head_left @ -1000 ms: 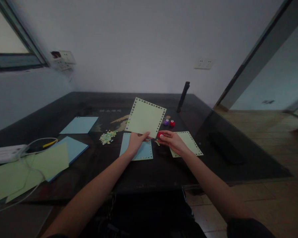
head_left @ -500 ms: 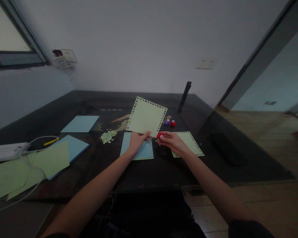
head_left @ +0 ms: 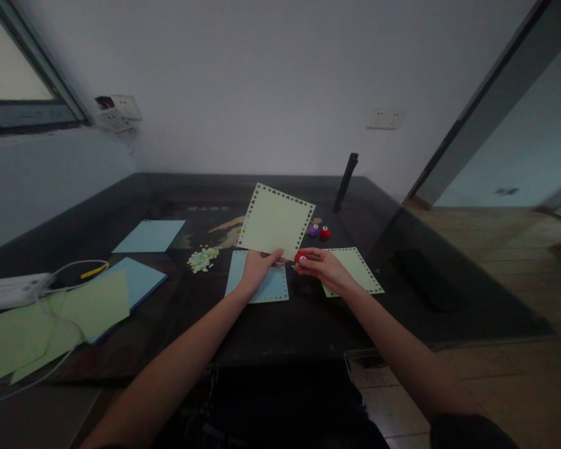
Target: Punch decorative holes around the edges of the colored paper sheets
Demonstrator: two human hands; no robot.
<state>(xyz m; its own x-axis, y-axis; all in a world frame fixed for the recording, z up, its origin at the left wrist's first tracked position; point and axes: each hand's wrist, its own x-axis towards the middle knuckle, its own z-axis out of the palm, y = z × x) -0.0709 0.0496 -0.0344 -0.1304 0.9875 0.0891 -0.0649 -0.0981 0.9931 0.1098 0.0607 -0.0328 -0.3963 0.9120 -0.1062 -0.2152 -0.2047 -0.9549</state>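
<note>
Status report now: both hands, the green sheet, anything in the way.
Left hand holds green sheet up by its lower edge. Right hand grips red punch at the sheet's lower right corner. Blue sheet lies flat below; nothing blocks.

My pale green sheet (head_left: 275, 222) has a border of dark punched holes; my punch (head_left: 301, 256) is red.

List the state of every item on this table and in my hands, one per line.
Left hand: pinching the green punched sheet, held tilted above the table.
Right hand: closed on a red punch at the sheet's lower corner.
Blue punched sheet: flat, under the left hand.
Second green punched sheet: flat.
Purple punch and spare red punch: standing unused.
Paper scraps: piled.
</note>
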